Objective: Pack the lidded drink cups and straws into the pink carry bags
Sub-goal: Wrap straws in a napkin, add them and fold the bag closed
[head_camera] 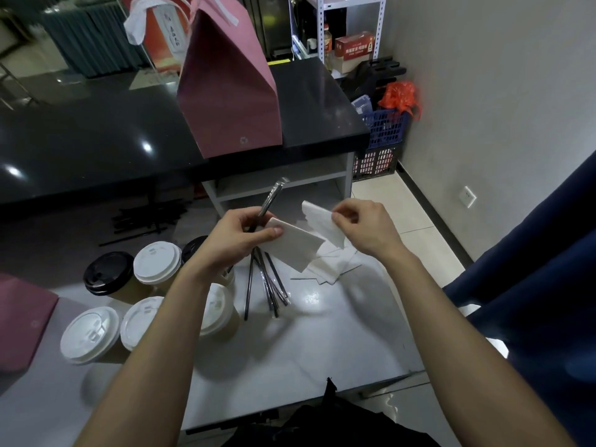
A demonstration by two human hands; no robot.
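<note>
A: While the flat pink bag (22,321) waits at the far left edge of the white table (306,356), where do the cups stand?

B: Just right of it, clustered together: a black-lidded cup (108,273) at the back and white-lidded cups (92,333) around it, partly hidden by the left forearm. None is in a bag yet, I judge.

A: And the left hand (238,240)?

B: Fingers closed, thumb on top, gripping a wrapped straw (271,201) that points up and away, along with a folded white napkin (292,246). Below it, loose straws (267,291) lie fanned on the table.

A: The right hand (361,227)?

B: Thumb and forefinger pinched narrow on a second napkin (322,221), apart from the first. More napkins (332,266) lie spread on the table under both hands.

A: So what makes this step go well?

B: It looks like gathering one set of straw and napkins. I'd lay the second napkin flat against the first so the left thumb can clamp all three, and keep the straw parallel to the fold so it doesn't slide out.

A: Then where?

B: Probably the standing pink bag (229,88) on the black counter (80,146) beyond; its top is drawn together, so it would need opening with a free hand.
</note>
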